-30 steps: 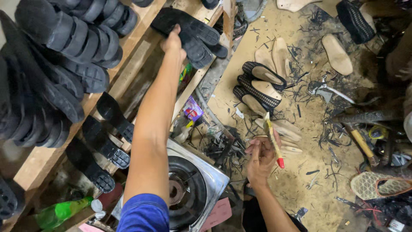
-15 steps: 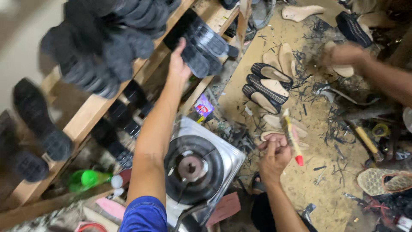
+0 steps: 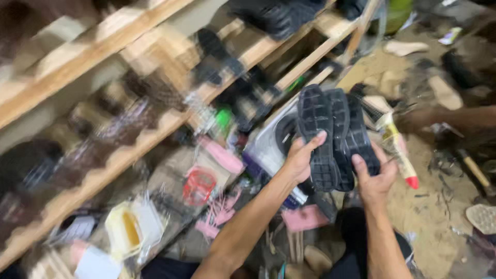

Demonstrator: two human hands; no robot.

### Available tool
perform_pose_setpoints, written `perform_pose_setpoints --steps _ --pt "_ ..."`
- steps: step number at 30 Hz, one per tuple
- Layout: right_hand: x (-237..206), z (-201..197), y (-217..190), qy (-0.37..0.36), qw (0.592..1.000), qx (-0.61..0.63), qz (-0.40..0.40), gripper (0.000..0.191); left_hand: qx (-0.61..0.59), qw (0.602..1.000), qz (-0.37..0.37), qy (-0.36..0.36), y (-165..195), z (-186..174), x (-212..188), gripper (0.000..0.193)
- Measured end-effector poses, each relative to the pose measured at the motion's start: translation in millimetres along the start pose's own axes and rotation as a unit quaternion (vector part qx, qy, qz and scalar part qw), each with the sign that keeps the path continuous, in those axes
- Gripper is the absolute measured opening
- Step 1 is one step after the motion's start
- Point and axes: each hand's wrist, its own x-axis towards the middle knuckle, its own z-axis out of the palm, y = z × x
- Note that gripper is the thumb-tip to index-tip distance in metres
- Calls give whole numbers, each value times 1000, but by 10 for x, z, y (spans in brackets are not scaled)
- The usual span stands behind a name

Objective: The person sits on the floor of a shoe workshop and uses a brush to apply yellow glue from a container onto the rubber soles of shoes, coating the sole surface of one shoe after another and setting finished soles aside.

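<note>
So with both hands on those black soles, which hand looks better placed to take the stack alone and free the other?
Probably the left. The left hand wraps the black soles from the side, thumb across the tread. The right hand also pinches a red-tipped brush, so its grip on the stack looks partial.

We see wooden shelves along the left, and a hammer lying at the floor's right edge.

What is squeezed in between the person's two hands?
The head view shows black rubber shoe soles, stacked together, between the left hand and the right hand, tread side up.
</note>
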Motion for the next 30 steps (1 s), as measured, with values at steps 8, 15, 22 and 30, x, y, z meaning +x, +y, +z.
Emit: perform_pose_setpoints --steps 8,15,22,30 --pt "-2400 -46 -1199 -203 926 289 136 55 223 956 165 93 565 -595 -3813 61" --pt "-2831 -287 -1670 -334 881 301 150 48 358 832 303 297 865 -1010 -5608 76" --pt "-3161 -498 -1909 -270 931 241 37 35 137 795 386 447 1235 -2520 -6217 75" --pt "-3409 -492 -2081 -225 934 278 -11 35 351 607 480 527 1850 -3983 -5919 89"
